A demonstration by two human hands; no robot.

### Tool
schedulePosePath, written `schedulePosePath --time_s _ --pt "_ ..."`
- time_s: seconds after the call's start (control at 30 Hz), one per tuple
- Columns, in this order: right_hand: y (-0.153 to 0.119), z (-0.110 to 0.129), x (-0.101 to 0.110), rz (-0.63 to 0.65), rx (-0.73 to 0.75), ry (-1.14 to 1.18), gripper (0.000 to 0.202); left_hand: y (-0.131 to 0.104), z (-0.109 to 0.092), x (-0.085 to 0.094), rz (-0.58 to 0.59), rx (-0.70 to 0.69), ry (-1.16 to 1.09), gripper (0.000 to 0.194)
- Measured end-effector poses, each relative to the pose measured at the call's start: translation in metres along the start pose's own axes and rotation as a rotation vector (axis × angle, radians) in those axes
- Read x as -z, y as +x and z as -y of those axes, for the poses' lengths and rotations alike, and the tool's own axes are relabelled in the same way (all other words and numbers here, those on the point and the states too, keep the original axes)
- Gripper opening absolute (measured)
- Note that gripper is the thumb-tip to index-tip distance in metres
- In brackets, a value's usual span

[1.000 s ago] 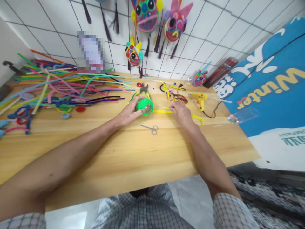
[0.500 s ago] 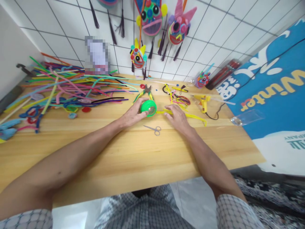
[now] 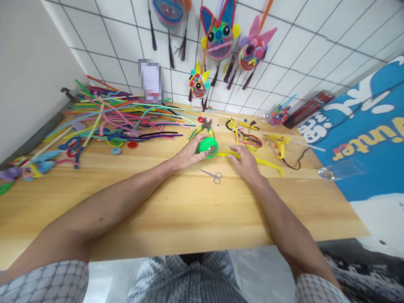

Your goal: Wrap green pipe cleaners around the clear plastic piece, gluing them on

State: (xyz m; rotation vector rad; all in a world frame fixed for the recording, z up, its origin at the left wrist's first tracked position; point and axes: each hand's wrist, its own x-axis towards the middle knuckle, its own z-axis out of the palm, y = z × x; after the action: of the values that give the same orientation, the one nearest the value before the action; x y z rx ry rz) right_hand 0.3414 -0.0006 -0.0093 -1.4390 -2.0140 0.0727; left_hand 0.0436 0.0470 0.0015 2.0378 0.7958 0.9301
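My left hand [image 3: 191, 154] is wrapped round a ball coiled in bright green pipe cleaner [image 3: 205, 145], with a clear round patch facing right. My right hand [image 3: 244, 160] is just right of the ball, low over several yellow pipe cleaners [image 3: 269, 163]. Its thumb and forefinger are apart, with the yellow strands passing beneath; whether the fingers touch them I cannot tell. The strands reach left to the ball's edge. Small scissors [image 3: 214, 176] lie in front of the hands. Behind the ball are pliers [image 3: 206, 125] with green and yellow handles, jaws pointing away.
A heap of coloured pipe cleaners [image 3: 126, 113] covers the table's back left. At the right are a yellow glue gun [image 3: 280, 144] with its cord and a clear plastic bag [image 3: 342, 169]. Decorated masks [image 3: 221, 40] with tassels hang on the tiled wall.
The view has shifted, so everything appears farther right and slightly lower, with more of the table's left side showing. Both hands keep nearly the same places around the ball and yellow strands.
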Motion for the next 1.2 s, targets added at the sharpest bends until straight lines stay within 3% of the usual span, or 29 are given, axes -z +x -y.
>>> schedulePosePath --time_s 0.3,0.63,0.8,1.07,1.2 --pt "-0.001 -0.007 -0.003 -0.019 -0.043 0.015 0.026 0.001 0.003 -0.004 -0.011 -0.028 0.025 0.064" --pt "-0.002 -0.006 -0.002 -0.01 -0.102 0.044 0.029 0.003 0.014 -0.008 -0.048 -0.071 0.057 0.097" --pt "-0.002 -0.004 -0.004 -0.036 -0.111 0.065 0.03 -0.005 0.006 -0.001 -0.097 0.011 -0.11 0.073" --pt "-0.001 -0.008 -0.003 -0.087 -0.106 0.086 0.029 -0.004 -0.007 0.0 -0.445 0.102 -0.118 0.038" --pt "-0.001 -0.012 -0.002 -0.096 -0.132 0.111 0.03 -0.003 -0.017 0.001 -0.474 0.143 -0.081 0.051"
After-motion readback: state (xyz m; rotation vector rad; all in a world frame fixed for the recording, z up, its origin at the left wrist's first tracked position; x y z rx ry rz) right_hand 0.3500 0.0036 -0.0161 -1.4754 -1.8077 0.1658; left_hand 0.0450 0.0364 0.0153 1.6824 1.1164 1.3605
